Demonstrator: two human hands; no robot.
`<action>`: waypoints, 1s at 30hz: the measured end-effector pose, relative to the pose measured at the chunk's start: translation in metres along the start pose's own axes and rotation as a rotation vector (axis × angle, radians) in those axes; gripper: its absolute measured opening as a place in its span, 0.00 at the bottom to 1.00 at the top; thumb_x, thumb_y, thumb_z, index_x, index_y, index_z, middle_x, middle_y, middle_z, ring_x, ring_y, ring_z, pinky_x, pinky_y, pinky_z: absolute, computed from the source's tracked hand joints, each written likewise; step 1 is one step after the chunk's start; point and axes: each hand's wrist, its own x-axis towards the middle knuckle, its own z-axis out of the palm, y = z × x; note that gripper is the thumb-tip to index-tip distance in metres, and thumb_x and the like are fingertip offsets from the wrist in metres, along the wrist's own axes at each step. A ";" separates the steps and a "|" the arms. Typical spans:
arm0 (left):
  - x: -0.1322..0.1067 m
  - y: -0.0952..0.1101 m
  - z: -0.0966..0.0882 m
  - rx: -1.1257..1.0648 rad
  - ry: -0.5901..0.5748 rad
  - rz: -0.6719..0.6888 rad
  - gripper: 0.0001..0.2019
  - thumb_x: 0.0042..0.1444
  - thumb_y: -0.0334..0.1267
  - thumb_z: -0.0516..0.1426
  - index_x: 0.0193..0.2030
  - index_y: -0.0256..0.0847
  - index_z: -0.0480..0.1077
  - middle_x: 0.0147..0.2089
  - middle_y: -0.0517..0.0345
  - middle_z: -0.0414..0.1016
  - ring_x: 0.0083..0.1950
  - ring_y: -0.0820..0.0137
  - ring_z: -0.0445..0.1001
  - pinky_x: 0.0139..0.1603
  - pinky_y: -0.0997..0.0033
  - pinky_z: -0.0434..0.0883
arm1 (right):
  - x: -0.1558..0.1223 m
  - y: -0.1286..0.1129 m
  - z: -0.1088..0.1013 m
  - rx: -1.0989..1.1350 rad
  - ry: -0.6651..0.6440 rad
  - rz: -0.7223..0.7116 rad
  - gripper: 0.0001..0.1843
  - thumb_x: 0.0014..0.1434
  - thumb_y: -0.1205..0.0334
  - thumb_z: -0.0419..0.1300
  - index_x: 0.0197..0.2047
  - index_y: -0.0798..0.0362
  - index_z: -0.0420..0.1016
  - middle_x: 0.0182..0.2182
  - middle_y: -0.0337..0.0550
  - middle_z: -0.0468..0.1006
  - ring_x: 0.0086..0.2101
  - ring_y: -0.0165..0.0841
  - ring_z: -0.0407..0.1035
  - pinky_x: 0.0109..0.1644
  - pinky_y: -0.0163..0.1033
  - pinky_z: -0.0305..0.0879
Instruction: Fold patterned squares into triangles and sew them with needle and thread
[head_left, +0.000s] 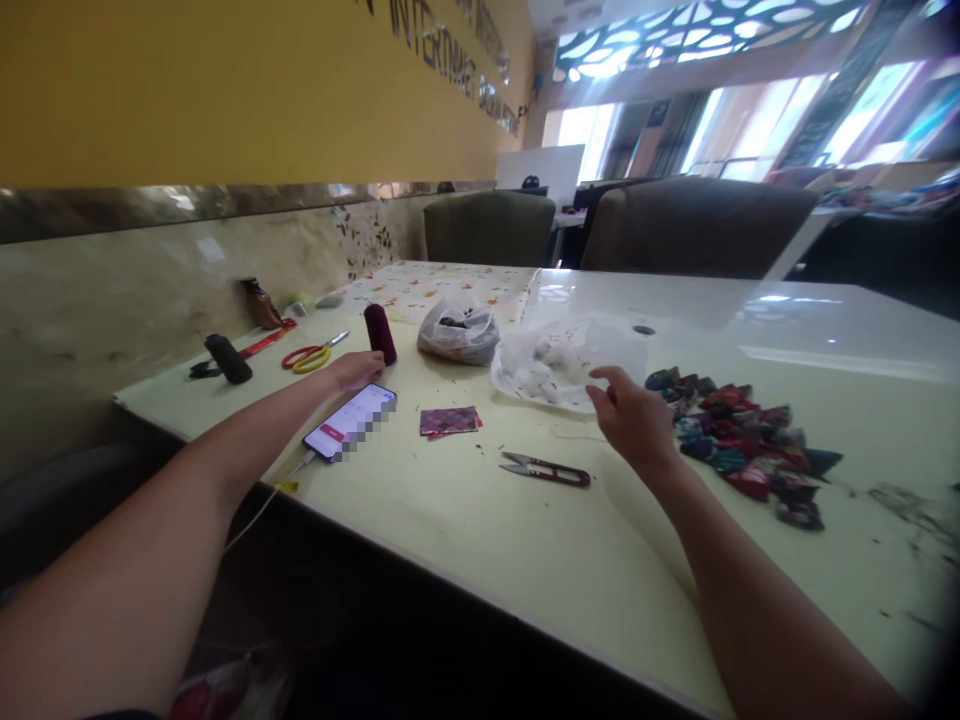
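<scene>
My left hand (361, 370) is closed, its fingertips by the base of a dark maroon thread spool (380, 335); what they hold is too small to make out. Just in front of that hand, a lit phone (351, 422) lies with a cable plugged in. Off to the right, my right hand (632, 412) is raised over the table, thumb and index finger drawn together, and anything between them cannot be made out. Beside it is a cluster of folded patterned fabric pieces (742, 430). Thread snips (546, 469) and small patterned fabric squares (448, 421) lie between my hands.
Behind the squares sit a plastic bag with dark contents (459, 332) and a white plastic bag (551, 360). Scissors (311, 355), a dark spool (228, 359) and a brown bottle (260, 303) are along the left side. Chairs (697, 225) stand beyond the table (465, 530).
</scene>
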 end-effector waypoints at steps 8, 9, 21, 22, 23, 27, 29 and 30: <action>-0.015 -0.046 -0.012 0.080 0.052 -0.149 0.05 0.53 0.34 0.54 0.29 0.40 0.70 0.42 0.46 0.74 0.44 0.60 0.73 0.51 0.62 0.68 | 0.000 0.011 0.009 0.015 0.023 -0.019 0.20 0.63 0.53 0.53 0.53 0.52 0.76 0.25 0.45 0.74 0.24 0.38 0.66 0.31 0.37 0.49; -0.019 -0.053 -0.015 0.085 0.076 -0.174 0.05 0.54 0.34 0.53 0.29 0.40 0.69 0.43 0.46 0.74 0.45 0.59 0.73 0.51 0.62 0.68 | 0.000 0.012 0.011 0.014 0.022 -0.022 0.20 0.63 0.53 0.53 0.53 0.51 0.76 0.24 0.45 0.74 0.24 0.37 0.65 0.30 0.37 0.49; -0.066 -0.091 -0.051 0.041 0.321 -0.454 0.05 0.56 0.34 0.54 0.33 0.38 0.70 0.41 0.48 0.77 0.41 0.64 0.71 0.45 0.67 0.66 | 0.000 0.015 0.015 0.032 0.011 0.000 0.16 0.61 0.55 0.56 0.50 0.47 0.76 0.25 0.44 0.75 0.23 0.39 0.64 0.32 0.40 0.51; -0.071 -0.094 -0.053 0.031 0.340 -0.482 0.05 0.56 0.34 0.54 0.34 0.38 0.71 0.39 0.49 0.77 0.40 0.65 0.71 0.44 0.68 0.66 | 0.000 0.015 0.015 0.030 0.017 0.001 0.15 0.61 0.56 0.57 0.50 0.47 0.77 0.25 0.45 0.75 0.23 0.39 0.65 0.32 0.40 0.52; -0.077 -0.097 -0.055 0.020 0.358 -0.510 0.06 0.56 0.35 0.54 0.34 0.37 0.71 0.38 0.50 0.77 0.39 0.66 0.71 0.43 0.69 0.66 | 0.000 0.015 0.015 0.029 0.022 0.002 0.15 0.61 0.56 0.57 0.49 0.47 0.77 0.25 0.45 0.75 0.23 0.39 0.65 0.31 0.40 0.52; -0.104 -0.104 -0.058 -0.009 0.441 -0.620 0.11 0.59 0.41 0.53 0.33 0.37 0.72 0.33 0.52 0.77 0.35 0.66 0.70 0.39 0.69 0.65 | 0.000 0.014 0.015 0.030 0.028 0.003 0.15 0.60 0.57 0.58 0.49 0.48 0.77 0.25 0.45 0.76 0.23 0.39 0.65 0.31 0.41 0.52; -0.117 -0.108 -0.061 -0.010 0.487 -0.673 0.12 0.59 0.42 0.52 0.34 0.37 0.73 0.33 0.52 0.78 0.36 0.65 0.71 0.38 0.69 0.64 | 0.000 0.015 0.015 0.028 0.029 0.008 0.15 0.59 0.57 0.59 0.48 0.48 0.77 0.25 0.46 0.76 0.23 0.39 0.65 0.31 0.41 0.52; -0.123 -0.110 -0.065 -0.007 0.510 -0.698 0.12 0.59 0.42 0.53 0.34 0.37 0.73 0.34 0.51 0.78 0.36 0.65 0.71 0.38 0.68 0.63 | 0.000 0.015 0.015 0.028 0.031 0.009 0.15 0.59 0.57 0.59 0.48 0.48 0.77 0.25 0.46 0.76 0.23 0.39 0.65 0.31 0.41 0.52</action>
